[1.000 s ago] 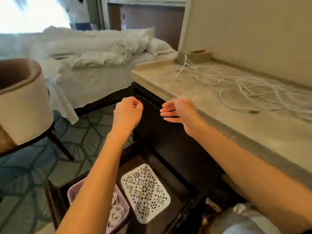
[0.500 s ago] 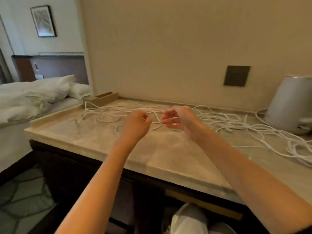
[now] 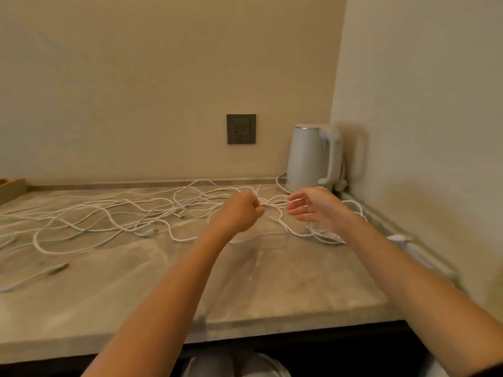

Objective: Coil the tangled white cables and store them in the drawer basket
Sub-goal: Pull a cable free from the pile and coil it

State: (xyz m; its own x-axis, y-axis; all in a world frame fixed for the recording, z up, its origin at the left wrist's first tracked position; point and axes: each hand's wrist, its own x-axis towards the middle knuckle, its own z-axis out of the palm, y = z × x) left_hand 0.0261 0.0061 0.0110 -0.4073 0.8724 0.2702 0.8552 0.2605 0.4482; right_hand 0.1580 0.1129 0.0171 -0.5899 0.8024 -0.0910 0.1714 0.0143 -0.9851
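Observation:
Tangled white cables sprawl in loose loops over the beige stone countertop, from its left edge to the kettle. My left hand hovers over the middle of the tangle with its fingers curled into a fist; I see no cable in it. My right hand is just to its right, fingers spread and relaxed above the strands, holding nothing. The drawer basket is out of view.
A white electric kettle stands in the back right corner against the wall. A dark wall socket is left of it. A small wooden tray sits at the far left. A white plug lies along the right wall.
The view swung from the open drawer and the bed up onto the countertop. Both hands travelled right along the counter and now hang over the cables near the kettle.

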